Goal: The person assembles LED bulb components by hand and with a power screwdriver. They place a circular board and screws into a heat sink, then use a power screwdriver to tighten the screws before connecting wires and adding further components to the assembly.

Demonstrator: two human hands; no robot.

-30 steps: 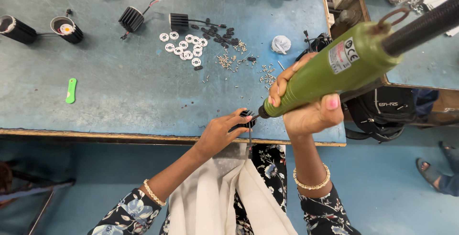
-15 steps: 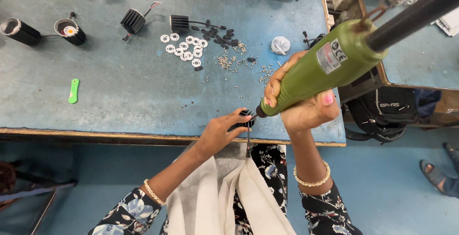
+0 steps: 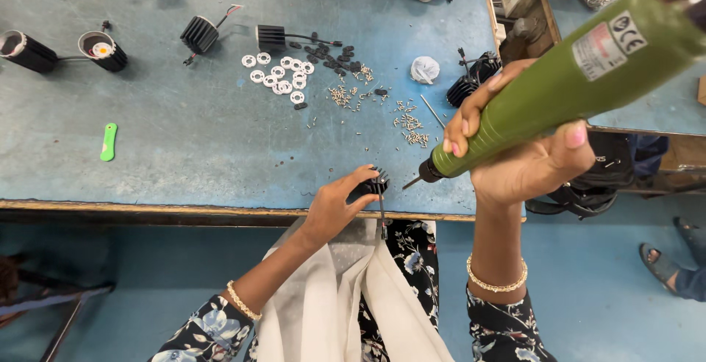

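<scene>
My right hand (image 3: 515, 156) grips a green electric screwdriver (image 3: 566, 75), tilted so its bit points down-left toward the table edge. My left hand (image 3: 334, 207) pinches a small black finned heat sink (image 3: 377, 182) at the near edge of the blue worktable (image 3: 191, 141); a thin wire hangs down from the part. The bit tip sits just right of the heat sink and does not touch it.
White rings (image 3: 279, 75), small screws (image 3: 408, 126) and black bits lie mid-table. Black finned lamp housings (image 3: 198, 34) and cylindrical lamp bodies (image 3: 29, 51) stand further back. A green strip (image 3: 109, 141) lies at left. A black bag (image 3: 588, 193) is at right.
The green screwdriver has lifted and swung closer to the camera, its bit drawing slightly away from the heat sink. My left hand stays on the part.
</scene>
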